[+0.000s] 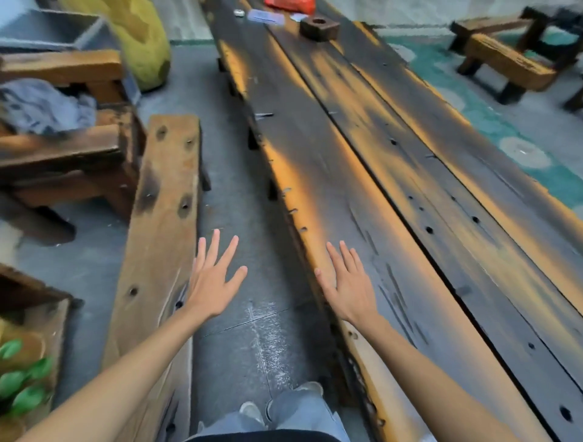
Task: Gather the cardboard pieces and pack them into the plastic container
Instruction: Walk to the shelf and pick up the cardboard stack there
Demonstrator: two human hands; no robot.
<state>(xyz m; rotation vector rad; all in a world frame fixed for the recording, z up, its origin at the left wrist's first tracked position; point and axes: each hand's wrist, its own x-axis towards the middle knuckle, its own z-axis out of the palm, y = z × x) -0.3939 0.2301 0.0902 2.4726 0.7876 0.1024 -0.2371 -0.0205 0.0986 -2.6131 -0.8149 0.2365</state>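
Note:
My left hand (212,277) is stretched out flat over the grey floor, fingers spread, holding nothing. My right hand (345,280) is also spread flat, above the near left edge of the long dark wooden table (362,176), and it is empty too. No cardboard pieces and no plastic container show clearly. At the table's far end lie a flat pale blue item (265,16) and something red (290,4), both too blurred to identify.
A wooden bench (164,221) runs along the left of the aisle. A square wooden block with a hole (319,28) sits far up the table. Wooden chairs with grey cloth (47,107) stand left; low benches (504,60) are far right. My legs and shoes (284,410) are below.

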